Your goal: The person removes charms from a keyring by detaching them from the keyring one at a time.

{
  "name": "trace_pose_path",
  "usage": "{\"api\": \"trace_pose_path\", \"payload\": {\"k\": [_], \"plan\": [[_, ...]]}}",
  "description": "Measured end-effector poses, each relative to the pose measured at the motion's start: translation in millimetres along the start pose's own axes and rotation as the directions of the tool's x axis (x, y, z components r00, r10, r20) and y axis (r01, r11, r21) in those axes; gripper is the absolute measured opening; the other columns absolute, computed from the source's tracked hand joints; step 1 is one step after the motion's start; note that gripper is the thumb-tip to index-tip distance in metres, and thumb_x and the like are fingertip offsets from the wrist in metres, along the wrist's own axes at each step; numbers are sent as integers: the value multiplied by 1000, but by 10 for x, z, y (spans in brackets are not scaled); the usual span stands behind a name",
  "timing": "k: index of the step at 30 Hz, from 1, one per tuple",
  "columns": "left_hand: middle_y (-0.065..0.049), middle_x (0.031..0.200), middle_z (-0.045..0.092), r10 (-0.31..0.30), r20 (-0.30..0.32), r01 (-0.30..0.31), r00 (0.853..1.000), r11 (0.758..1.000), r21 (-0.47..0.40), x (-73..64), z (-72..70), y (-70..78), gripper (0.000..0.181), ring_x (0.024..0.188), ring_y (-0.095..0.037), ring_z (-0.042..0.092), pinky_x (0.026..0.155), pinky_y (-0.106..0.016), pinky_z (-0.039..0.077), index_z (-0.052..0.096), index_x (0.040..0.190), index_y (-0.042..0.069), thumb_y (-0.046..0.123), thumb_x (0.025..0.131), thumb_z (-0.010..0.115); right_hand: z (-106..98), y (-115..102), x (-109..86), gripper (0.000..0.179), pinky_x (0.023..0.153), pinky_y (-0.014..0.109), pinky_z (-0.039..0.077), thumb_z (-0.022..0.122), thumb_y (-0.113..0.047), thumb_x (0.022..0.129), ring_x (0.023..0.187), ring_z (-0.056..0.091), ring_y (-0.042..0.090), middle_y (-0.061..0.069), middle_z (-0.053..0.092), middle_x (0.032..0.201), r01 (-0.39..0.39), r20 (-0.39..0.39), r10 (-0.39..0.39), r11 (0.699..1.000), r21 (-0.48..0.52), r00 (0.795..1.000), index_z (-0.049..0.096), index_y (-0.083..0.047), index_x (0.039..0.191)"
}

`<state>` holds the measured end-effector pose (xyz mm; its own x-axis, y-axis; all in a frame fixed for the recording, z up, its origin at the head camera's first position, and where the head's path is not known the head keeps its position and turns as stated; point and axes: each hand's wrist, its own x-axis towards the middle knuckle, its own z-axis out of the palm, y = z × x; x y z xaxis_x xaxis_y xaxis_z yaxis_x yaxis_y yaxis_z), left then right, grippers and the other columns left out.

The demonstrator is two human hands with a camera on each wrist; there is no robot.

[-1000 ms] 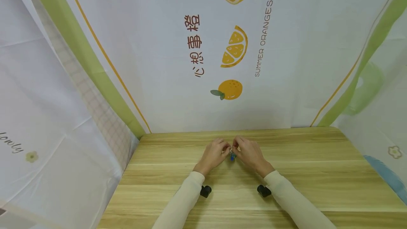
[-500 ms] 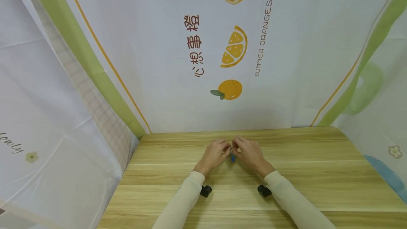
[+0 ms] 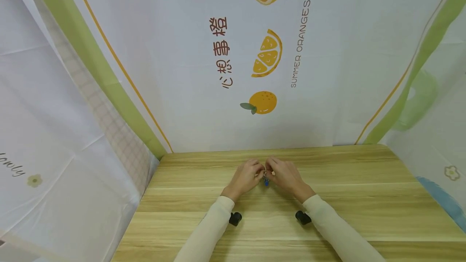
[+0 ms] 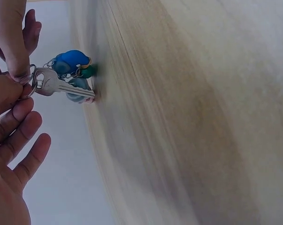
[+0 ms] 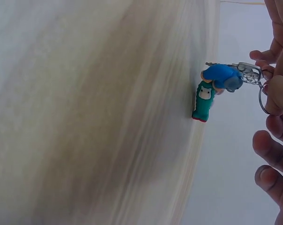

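My left hand (image 3: 246,175) and right hand (image 3: 285,175) meet over the table, thumbs and index fingers pinching a metal key ring (image 5: 260,97) from either side. A silver key (image 4: 48,82) hangs from the ring, its blade pointing down in the left wrist view. Beside it dangle small figure charms on short chains: a blue one (image 5: 222,76), a green one with a pale face (image 5: 204,101) and a grey-blue one (image 4: 73,97) partly behind the key. The lower fingers of both hands are spread loosely. The fingertips hide part of the ring.
A wood-grain table (image 3: 265,229) lies beneath the hands. Behind it hangs a white cloth (image 3: 174,92) printed with oranges, with more cloth at both sides. Black wrist-worn devices (image 3: 235,218) show beneath the cream sleeves (image 3: 209,229).
Both hands stay almost in place, still pinching the ring. The dangling blue charm sits slightly lower in the head view, and the whole head view has shifted a little.
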<state>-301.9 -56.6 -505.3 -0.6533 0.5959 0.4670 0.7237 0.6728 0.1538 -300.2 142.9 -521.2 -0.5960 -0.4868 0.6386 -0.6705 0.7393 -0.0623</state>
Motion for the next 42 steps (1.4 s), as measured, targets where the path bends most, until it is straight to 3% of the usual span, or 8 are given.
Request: {"api": "trace_pose_path", "payload": {"k": [9, 16, 19, 21, 24, 28, 33, 42], "plan": [[1, 100, 72, -51, 31, 52, 998, 998, -27, -30, -9, -26, 10, 90, -12, 66, 77, -22, 57, 80, 101, 12, 15, 103, 71, -1, -1, -8, 24, 52, 14, 35, 84, -4, 85, 60, 45, 0, -5, 63, 82, -27, 44, 24, 996, 85, 999, 64, -15, 88], [0, 104, 74, -106, 63, 110, 992, 991, -72, -29, -53, -41, 13, 92, -12, 68, 79, -22, 58, 81, 104, 11, 15, 105, 69, -3, 18, -10, 23, 54, 16, 36, 83, -3, 89, 62, 45, 2, -5, 61, 85, 49, 42, -54, 992, 120, 998, 64, -15, 92], [0, 106, 74, -125, 65, 131, 990, 988, -83, -37, -61, -44, 14, 92, -12, 69, 78, -22, 58, 80, 104, 11, 16, 105, 68, 13, 27, -21, 18, 54, 16, 36, 82, -6, 93, 61, 43, 1, -4, 63, 88, 47, 55, -54, 992, 118, 997, 66, -14, 97], [-1, 107, 75, -136, 64, 142, 989, 985, -94, -45, -63, -48, 14, 93, -13, 70, 78, -22, 59, 80, 105, 10, 16, 106, 67, 16, 21, -26, 13, 55, 17, 39, 78, -9, 97, 61, 44, 2, -3, 65, 92, 17, 78, -27, 993, 121, 997, 67, -14, 101], [-1, 106, 74, -147, 44, 151, 988, 983, -104, -56, -61, -51, 14, 92, -13, 70, 77, -21, 58, 79, 104, 10, 16, 106, 67, 3, -14, -21, 6, 59, 20, 46, 71, -11, 103, 66, 54, 5, -2, 70, 99, -89, 123, 71, 986, 145, 990, 69, -13, 108], [-1, 105, 75, -154, 15, 154, 988, 982, -111, -57, -69, -50, 13, 91, -13, 68, 76, -22, 58, 78, 104, 10, 15, 105, 67, -1, -55, -10, 3, 58, 20, 45, 71, -16, 104, 65, 54, 3, -4, 71, 95, -206, 138, 183, 962, 177, 973, 70, -15, 106], [-1, 103, 75, -143, -12, 140, 990, 983, -122, -47, -75, -44, 11, 91, -13, 68, 76, -22, 58, 78, 102, 10, 15, 104, 69, 29, -72, -12, 13, 50, 18, 34, 78, -19, 97, 57, 39, -2, -9, 64, 82, -214, 111, 196, 959, 184, 974, 66, -19, 93], [0, 99, 72, -124, -16, 121, 992, 985, -123, -45, -56, -30, 10, 87, -12, 66, 73, -20, 55, 77, 101, 10, 16, 104, 70, 11, -98, 8, 15, 51, 19, 36, 76, -17, 99, 57, 41, -1, -11, 61, 76, -266, 171, 232, 939, 218, 958, 64, -19, 89]]}}
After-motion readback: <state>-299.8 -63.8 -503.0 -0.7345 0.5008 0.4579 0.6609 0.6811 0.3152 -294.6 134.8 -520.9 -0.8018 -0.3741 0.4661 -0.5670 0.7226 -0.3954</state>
